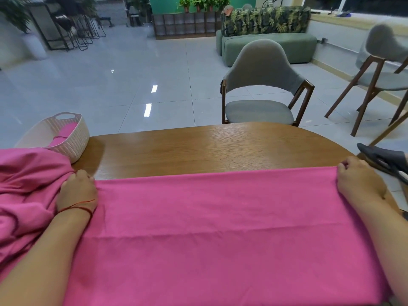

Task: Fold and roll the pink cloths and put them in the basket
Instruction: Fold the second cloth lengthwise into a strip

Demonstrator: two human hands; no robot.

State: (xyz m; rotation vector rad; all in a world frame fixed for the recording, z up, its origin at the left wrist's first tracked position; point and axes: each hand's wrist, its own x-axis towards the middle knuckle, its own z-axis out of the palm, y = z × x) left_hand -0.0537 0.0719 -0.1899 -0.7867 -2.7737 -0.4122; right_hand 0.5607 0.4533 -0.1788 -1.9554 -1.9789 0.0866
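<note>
Both hands grip the far edge of 1 pink cloth [220,217]. The left hand [77,191] has its fingers curled into the cloth's far-left corner. The right hand [358,181] pinches the far-right corner, fingertips tucked over the edge. Between them the edge runs taut and nearly straight across the table [209,149].

The cloth lies flat, spread from that edge back toward the person and out of the bottom of the view. A faint crease crosses it from side to side, nearer the person than the hands. Whether the cloth is already doubled I cannot tell.

This looks like the folding step: the cloth is stretched square, not yet rolled. The next move probably calls for both hands to carry the far edge evenly toward the person, keeping the corners level so the layers line up. Rolling from 1 end would follow.

A heap [28,184] of more pink cloth lies just left of the left hand, touching it, so several cloths seem to remain. The basket [77,140] stands on the table's far-left corner, just beyond the heap, with 1 pink roll [64,133] already inside. It is within reach of the left hand and well apart from the right.
</note>
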